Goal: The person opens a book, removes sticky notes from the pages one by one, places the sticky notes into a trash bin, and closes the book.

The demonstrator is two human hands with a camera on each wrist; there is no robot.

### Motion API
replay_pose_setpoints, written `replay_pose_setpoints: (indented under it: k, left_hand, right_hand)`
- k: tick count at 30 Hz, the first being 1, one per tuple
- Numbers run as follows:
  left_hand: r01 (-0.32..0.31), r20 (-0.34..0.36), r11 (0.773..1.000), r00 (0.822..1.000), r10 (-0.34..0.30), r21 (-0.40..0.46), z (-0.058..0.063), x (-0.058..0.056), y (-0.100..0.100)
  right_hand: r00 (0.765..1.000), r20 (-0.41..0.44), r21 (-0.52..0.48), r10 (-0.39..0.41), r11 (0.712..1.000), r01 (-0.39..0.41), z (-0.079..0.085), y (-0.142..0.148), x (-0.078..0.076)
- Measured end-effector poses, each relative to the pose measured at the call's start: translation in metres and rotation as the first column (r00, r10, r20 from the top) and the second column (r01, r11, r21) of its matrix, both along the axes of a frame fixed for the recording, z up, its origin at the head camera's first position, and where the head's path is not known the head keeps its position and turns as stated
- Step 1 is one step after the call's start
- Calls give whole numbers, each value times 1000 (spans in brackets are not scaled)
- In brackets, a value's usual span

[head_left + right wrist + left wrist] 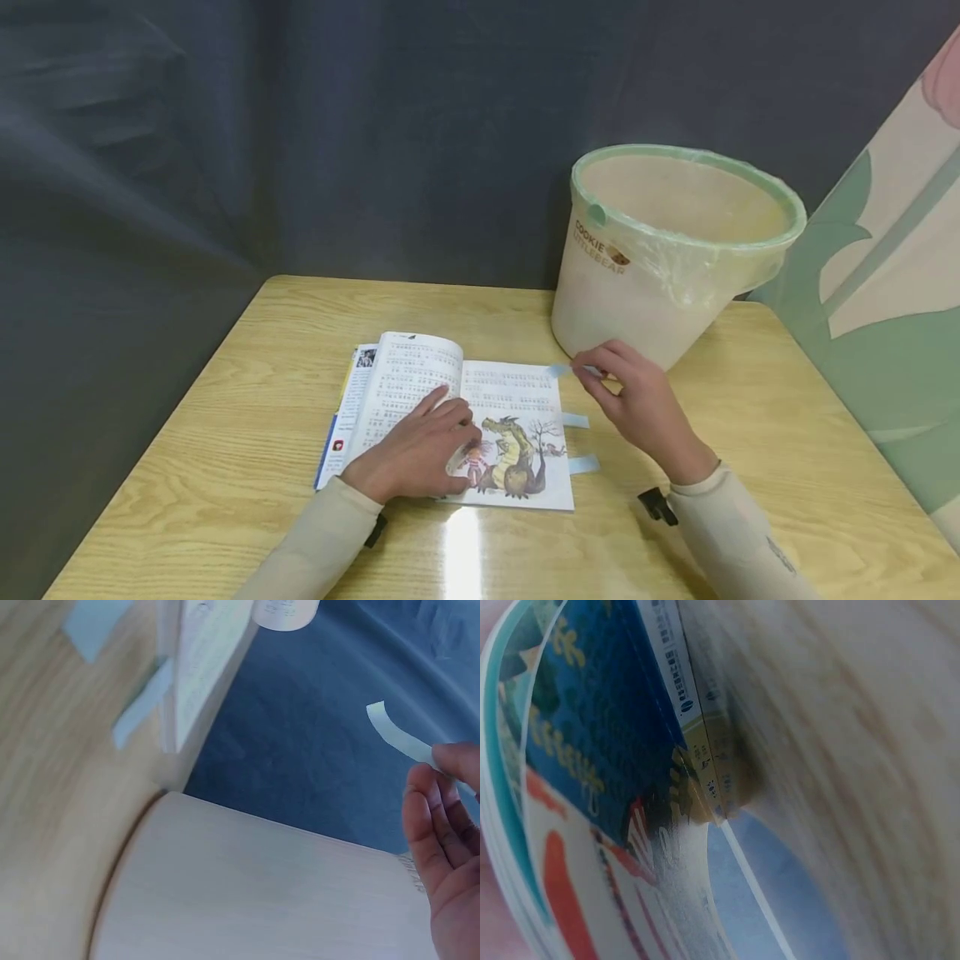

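An open book (517, 385) lies on the table, a dragon picture on its right page. My left hand (416, 454) rests across the book's middle with spread fingers. Between thumb and fingertips, my right hand (641, 408) pinches a light blue paper strip (397, 741) by the page's upper right corner. The strip curves away from the fingers in the right wrist view. Two more pale blue strips, an upper one (576, 421) and a lower one (583, 464), stick out from the page's right edge. The left wrist view shows the book's colourful cover (607, 727) but no left fingers.
Behind my right hand stands a large white bin (630, 304) with a green rim and a clear plastic liner. The wooden table (225, 433) ends at a dark curtain (412, 167). A patterned panel (885, 333) is at the right.
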State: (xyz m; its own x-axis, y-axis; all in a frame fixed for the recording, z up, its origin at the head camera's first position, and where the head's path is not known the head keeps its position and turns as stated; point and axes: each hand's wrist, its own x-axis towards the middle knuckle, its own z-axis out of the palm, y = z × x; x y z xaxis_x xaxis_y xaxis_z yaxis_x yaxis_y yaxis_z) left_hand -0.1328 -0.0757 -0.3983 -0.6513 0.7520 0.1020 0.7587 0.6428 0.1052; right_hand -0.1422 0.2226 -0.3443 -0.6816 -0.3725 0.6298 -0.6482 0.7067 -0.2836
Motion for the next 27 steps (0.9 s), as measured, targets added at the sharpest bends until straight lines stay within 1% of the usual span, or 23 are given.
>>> replay_pose_setpoints:
  k: [5,10,14,18,21,24,27]
  left_hand:
    - [7,14,1000,1000,-7,-4,-1,1,1]
    - [3,7,1000,1000,-3,1,-1,1,0]
    - [17,-3,1000,1000,-17,16,-1,-1,-1]
    - [28,-18,1000,999,-27,15,-1,-2,-1]
    - [31,-17,999,999,-31,13,-1,-2,-1]
    - [31,-11,999,999,-31,14,0,-2,-2]
    - [28,-7,999,1000,-28,16,0,-2,-2]
  right_hand:
    - [998,-66,-12,-14,1000,13,5,0,4]
    - [993,-121,-55,-1,998,-6,11,-1,4]
    - [988,-153,-93,-14,996,0,22,1,6]
    - [979,-198,-140,-53,990,25,36,3,9]
    - [973,-223,-169,-53,986,15,45,2,11]
    - [969,-241,-176,-51,984,8,52,1,12]
    - [965,-253,-174,-64,984,20,55,0,13]
